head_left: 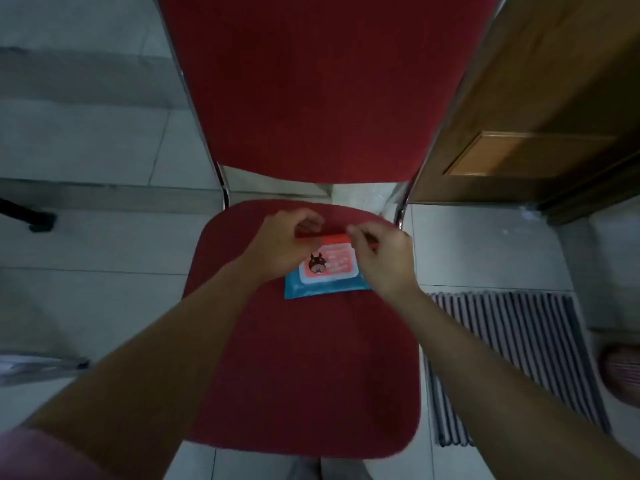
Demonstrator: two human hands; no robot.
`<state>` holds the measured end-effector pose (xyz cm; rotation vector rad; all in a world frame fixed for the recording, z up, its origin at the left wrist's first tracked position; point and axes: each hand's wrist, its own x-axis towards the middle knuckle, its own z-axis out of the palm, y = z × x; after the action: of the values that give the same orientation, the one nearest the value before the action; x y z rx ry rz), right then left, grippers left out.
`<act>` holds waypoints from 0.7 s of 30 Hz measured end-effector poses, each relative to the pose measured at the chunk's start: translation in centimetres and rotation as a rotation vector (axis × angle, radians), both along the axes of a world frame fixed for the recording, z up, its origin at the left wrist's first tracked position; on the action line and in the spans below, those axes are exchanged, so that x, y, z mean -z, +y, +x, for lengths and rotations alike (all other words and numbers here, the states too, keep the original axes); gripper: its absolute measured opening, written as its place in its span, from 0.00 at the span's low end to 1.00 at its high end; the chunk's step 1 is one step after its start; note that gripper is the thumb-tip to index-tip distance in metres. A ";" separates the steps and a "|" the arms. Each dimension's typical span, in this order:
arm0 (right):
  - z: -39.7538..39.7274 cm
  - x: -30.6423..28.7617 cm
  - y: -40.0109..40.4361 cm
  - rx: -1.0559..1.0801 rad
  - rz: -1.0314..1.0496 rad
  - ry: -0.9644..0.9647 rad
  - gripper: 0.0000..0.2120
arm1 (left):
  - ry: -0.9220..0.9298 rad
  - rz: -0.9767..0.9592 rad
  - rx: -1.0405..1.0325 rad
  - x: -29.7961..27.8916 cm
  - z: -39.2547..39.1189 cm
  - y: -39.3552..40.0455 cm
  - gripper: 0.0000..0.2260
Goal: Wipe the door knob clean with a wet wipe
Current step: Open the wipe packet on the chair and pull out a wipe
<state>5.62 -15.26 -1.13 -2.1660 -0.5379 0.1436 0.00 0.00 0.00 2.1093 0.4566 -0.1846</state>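
A blue pack of wet wipes (327, 275) with a pink label and a cartoon animal lies on the red chair seat (304, 368), near its back edge. My left hand (282, 244) rests on the pack's left end with its fingers curled over the top edge. My right hand (382, 258) is at the pack's right end, its thumb and forefinger pinched at the top edge by the red strip. Whether the flap is lifted I cannot tell. No door knob is in view.
The red chair backrest (325, 81) with chrome tubes rises behind the seat. A brown wooden door (540, 126) stands to the right. A striped mat (519, 358) lies on the pale tiled floor at right. A black leg (31, 216) shows at left.
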 end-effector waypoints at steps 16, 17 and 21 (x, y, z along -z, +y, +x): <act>-1.1 7.8 -1.9 -0.481 -0.303 -0.164 0.16 | 0.060 0.222 0.087 8.1 -2.3 -1.1 0.43; -1.1 8.0 -1.8 -0.480 -0.301 -0.212 0.15 | 0.039 0.220 0.066 8.2 -2.4 -1.2 0.42; -1.7 8.8 -1.7 -0.475 -0.361 -0.373 0.15 | 0.015 0.227 0.039 8.4 -2.4 -1.5 0.39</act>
<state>3.91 -17.01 -9.98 -2.3862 -1.3258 0.0982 -2.38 -1.54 -8.37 2.3415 0.4629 -0.1780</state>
